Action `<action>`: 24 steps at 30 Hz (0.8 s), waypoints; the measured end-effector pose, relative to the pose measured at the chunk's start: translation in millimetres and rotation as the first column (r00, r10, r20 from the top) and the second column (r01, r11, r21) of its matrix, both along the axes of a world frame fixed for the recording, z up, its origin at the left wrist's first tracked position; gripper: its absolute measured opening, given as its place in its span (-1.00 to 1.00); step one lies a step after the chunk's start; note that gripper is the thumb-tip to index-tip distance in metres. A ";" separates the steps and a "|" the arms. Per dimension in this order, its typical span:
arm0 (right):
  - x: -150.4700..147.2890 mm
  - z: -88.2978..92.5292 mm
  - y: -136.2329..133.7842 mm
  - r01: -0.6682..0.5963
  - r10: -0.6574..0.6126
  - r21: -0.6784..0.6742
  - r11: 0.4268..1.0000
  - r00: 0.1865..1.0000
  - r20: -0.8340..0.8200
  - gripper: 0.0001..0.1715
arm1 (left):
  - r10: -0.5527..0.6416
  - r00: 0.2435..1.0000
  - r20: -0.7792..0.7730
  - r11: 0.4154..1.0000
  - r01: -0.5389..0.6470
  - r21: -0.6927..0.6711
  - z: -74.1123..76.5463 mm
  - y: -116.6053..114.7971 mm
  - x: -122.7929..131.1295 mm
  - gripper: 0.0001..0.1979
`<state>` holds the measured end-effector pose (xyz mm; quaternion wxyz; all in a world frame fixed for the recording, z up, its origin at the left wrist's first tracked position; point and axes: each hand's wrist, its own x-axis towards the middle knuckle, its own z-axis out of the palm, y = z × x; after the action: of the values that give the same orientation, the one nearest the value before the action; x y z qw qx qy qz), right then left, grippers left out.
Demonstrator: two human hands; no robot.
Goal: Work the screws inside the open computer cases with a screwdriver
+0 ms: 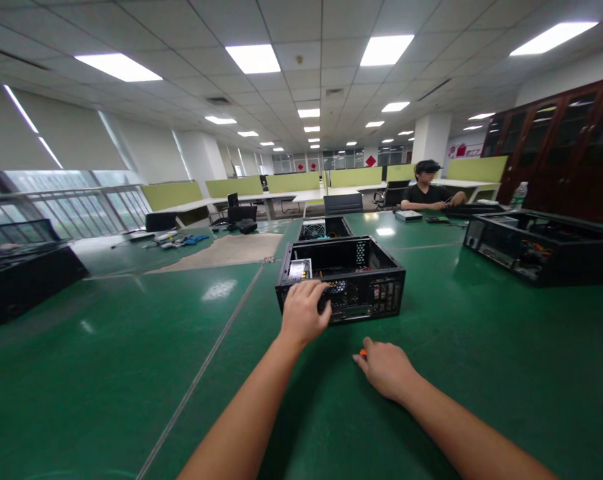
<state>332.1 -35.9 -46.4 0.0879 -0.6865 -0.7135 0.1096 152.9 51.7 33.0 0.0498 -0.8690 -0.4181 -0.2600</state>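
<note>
An open black computer case (386,272) lies on the green tabletop, its rear panel toward me. Inside it at the left, a silver and white part (300,269) shows. My left hand (305,311) is at the near left part of the case, fingers curled apart against the rear panel, with nothing visible in them. In front of the case, my right hand (385,367) is closed around a small orange object (363,353), mostly hidden by the fingers.
Behind stands a second open case (314,230) with a fan. Another case (571,257) is at the right, a black object (29,283) at the left. Cables and blue items (194,239) lie back left. A person (426,193) sits across the table near a bottle (519,195).
</note>
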 end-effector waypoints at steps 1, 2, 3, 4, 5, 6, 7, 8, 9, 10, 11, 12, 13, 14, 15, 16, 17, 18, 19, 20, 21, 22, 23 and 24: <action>1.8 1.0 0.5 -0.001 0.001 -0.006 1.000 1.000 -0.021 -0.56 | 0.027 1.000 -0.009 0.999 -0.027 0.036 11.6 5.5 5.1 -0.61; 3.9 2.6 0.7 -0.008 0.007 -0.014 1.000 0.999 -0.047 -0.56 | 0.048 0.998 -0.028 0.997 -0.046 0.063 21.1 11.3 10.1 -0.57; 6.4 5.2 0.5 -0.024 0.022 -0.024 0.999 0.997 -0.078 -0.56 | 0.064 0.996 -0.054 0.995 -0.059 0.078 28.3 17.2 14.8 -0.56; 9.3 9.0 -0.2 -0.050 0.046 -0.035 0.998 0.992 -0.116 -0.57 | 0.077 0.993 -0.087 0.994 -0.070 0.082 33.3 22.9 18.9 -0.57; 12.5 14.2 -1.7 -0.087 0.079 -0.047 0.995 0.984 -0.159 -0.60 | 0.089 0.988 -0.124 0.994 -0.080 0.075 36.4 28.2 22.1 -0.59; 16.1 20.9 -4.0 -0.131 0.117 -0.055 0.990 0.971 -0.206 -0.63 | 0.100 0.982 -0.161 0.994 -0.091 0.061 38.1 32.7 24.2 -0.60; 20.2 29.4 -7.3 -0.175 0.155 -0.055 0.983 0.954 -0.256 -0.65 | 0.111 0.975 -0.195 0.994 -0.105 0.042 39.0 36.0 25.2 -0.60; 24.7 39.5 -11.5 -0.213 0.190 -0.043 0.976 0.934 -0.304 -0.67 | 0.121 0.967 -0.223 0.993 -0.119 0.023 39.6 37.6 25.0 -0.59; 29.8 51.2 -16.6 -0.241 0.220 -0.019 0.970 0.911 -0.349 -0.68 | 0.128 0.961 -0.244 0.991 -0.131 0.007 40.1 37.0 23.8 -0.59; 35.4 64.1 -22.6 -0.257 0.242 0.015 0.966 0.889 -0.389 -0.67 | 0.129 0.957 -0.258 0.991 -0.135 -0.004 40.7 33.8 21.4 -0.58; 41.5 77.9 -29.3 -0.261 0.259 0.053 0.964 0.871 -0.418 -0.65 | 0.124 0.956 -0.265 0.991 -0.132 -0.011 41.4 28.1 18.1 -0.58; 48.0 92.1 -36.6 -0.257 0.272 0.096 0.962 0.848 -0.455 -0.63 | 0.111 0.957 -0.268 0.993 -0.120 -0.016 42.0 19.8 13.9 -0.59; 54.7 106.2 -44.2 -0.245 0.283 0.142 0.959 0.812 -0.510 -0.62 | 0.090 0.959 -0.269 0.995 -0.099 -0.019 42.5 9.2 8.8 -0.62; 61.5 119.6 -51.7 -0.221 0.293 0.193 0.956 0.759 -0.581 -0.62 | 0.061 0.961 -0.269 0.997 -0.070 -0.024 42.7 -3.1 3.2 -0.67; 67.8 131.9 -59.0 -0.179 0.306 0.253 0.951 0.678 -0.668 -0.63 | 0.032 0.963 -0.268 0.999 -0.041 -0.029 42.7 -16.7 -3.0 -0.71; 73.5 142.6 -65.8 -0.114 0.321 0.318 0.941 0.589 -0.742 -0.64 | 0.006 0.964 -0.264 0.999 -0.016 -0.034 42.7 -31.1 -9.3 -0.75; 78.2 151.6 -71.9 -0.031 0.340 0.377 0.926 0.504 -0.794 -0.65 | -0.015 0.966 -0.259 0.999 0.004 -0.042 42.7 -45.9 -15.6 -0.77; 81.5 158.7 -77.3 0.059 0.357 0.425 0.903 0.447 -0.820 -0.67 | -0.030 0.967 -0.252 0.999 0.018 -0.050 42.8 -60.8 -21.4 -0.78; 83.3 164.1 -82.0 0.139 0.362 0.460 0.877 0.439 -0.822 -0.69 | -0.042 0.969 -0.242 0.998 0.029 -0.060 42.9 -75.8 -26.6 -0.79; 83.7 167.9 -86.3 0.196 0.353 0.486 0.852 0.469 -0.809 -0.70 | -0.058 0.972 -0.228 0.996 0.042 -0.073 43.1 -90.7 -31.0 -0.79; 82.7 170.2 -90.2 0.223 0.329 0.504 0.834 0.532 -0.780 -0.70 | -0.080 0.974 -0.214 0.994 0.062 -0.089 42.9 -105.6 -34.6 -0.80; 80.5 171.2 -93.8 0.221 0.296 0.522 0.824 0.618 -0.729 -0.69 | -0.099 0.975 -0.198 0.991 0.079 -0.107 42.2 -120.7 -37.6 -0.82; 77.3 171.2 -97.3 0.192 0.264 0.540 0.819 0.710 -0.653 -0.67 | -0.114 0.977 -0.180 0.988 0.093 -0.124 40.8 -135.6 -40.1 -0.84; 73.5 170.5 -100.6 0.140 0.246 0.560 0.817 0.794 -0.556 -0.66 | -0.130 0.978 -0.161 0.984 0.107 -0.143 38.6 -150.3 -42.7 -0.85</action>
<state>405.6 -136.4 124.1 0.5107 -0.5337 -0.6658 0.1056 110.2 -98.6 71.6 0.0114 -0.9127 -0.3760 -0.1594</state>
